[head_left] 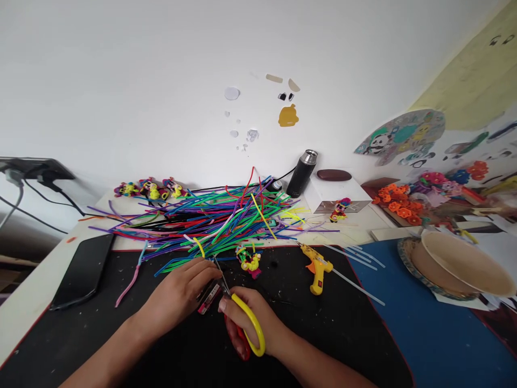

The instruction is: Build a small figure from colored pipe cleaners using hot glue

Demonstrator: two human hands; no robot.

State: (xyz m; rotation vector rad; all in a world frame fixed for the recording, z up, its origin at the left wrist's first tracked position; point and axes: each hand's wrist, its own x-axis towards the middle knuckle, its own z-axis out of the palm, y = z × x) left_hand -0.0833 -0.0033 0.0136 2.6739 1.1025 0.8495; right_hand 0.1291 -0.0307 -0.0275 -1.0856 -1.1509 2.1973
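Observation:
My right hand (258, 312) grips a pair of scissors (253, 326) with one yellow and one red handle loop. The blades point up and away, their tips beside the fingers of my left hand (183, 285). That hand is closed in a pinch, and what it holds is hidden. A short yellow pipe cleaner (199, 247) shows just beyond its knuckles. Under the blades lies a small pink-and-black packet (209, 299). Just past the scissors, a small pipe-cleaner figure (247, 261) in yellow, green and magenta rests on the black mat (323, 345).
A heap of coloured pipe cleaners (218, 215) spreads along the back. To the right lie a yellow glue gun (317, 268) and clear glue sticks (365, 257). A black phone (83, 272) is at left. Behind stand a black flask (301, 175) and a white box (337, 195).

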